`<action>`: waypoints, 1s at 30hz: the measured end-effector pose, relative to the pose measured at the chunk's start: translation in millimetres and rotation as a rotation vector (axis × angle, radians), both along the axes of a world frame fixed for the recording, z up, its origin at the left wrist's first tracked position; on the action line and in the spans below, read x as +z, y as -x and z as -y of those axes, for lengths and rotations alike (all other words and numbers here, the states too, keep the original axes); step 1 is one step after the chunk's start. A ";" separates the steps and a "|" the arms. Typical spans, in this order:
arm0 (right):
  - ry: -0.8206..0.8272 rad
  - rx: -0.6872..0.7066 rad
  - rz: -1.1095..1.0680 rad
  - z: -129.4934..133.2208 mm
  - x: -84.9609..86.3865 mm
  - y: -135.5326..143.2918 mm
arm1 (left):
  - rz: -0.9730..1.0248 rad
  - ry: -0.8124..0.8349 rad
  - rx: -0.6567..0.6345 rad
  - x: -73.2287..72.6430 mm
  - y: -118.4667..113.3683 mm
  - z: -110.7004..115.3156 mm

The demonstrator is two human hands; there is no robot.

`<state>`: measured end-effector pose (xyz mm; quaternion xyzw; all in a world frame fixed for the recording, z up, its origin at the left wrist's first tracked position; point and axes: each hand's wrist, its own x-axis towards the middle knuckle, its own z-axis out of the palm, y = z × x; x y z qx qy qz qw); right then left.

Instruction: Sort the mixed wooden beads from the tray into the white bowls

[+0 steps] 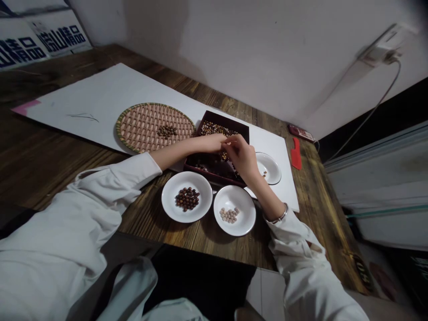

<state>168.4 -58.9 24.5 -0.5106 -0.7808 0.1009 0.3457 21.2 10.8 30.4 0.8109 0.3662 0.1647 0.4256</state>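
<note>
My left hand (216,143) and my right hand (242,155) meet over a dark maroon box (242,129) that holds mixed beads (214,129) in brown, yellow and pale tones. The fingers of both hands are drawn together, and their tips touch or nearly touch. Whatever they pinch is too small or too hidden to make out. Close in front of the box stand a white bowl with dark brown beads (187,199) and another white bowl with pale beads (229,215). A white plate (272,168) with a few small beads lies partly behind my right wrist.
A round woven tray (137,127) bearing a small heap of greenish-brown beads (167,131) lies left of the box on a white board (100,91). To the right are a red comb-like piece (296,154) and a dark red packet-like object (301,132). A cable hangs from a wall socket (384,47).
</note>
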 end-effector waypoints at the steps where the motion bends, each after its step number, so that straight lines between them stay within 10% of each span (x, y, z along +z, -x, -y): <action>1: 0.012 -0.030 -0.021 -0.7 -0.3 -0.7 | 0.027 0.098 0.025 0.5 0.9 -0.9; 13: 0.022 -0.089 0.159 0.7 2.6 1.9 | 0.544 0.717 0.108 3.0 8.2 -10.9; 30: 0.034 -0.229 0.085 2.5 3.6 0.9 | 0.491 0.694 -0.041 5.9 13.6 -12.3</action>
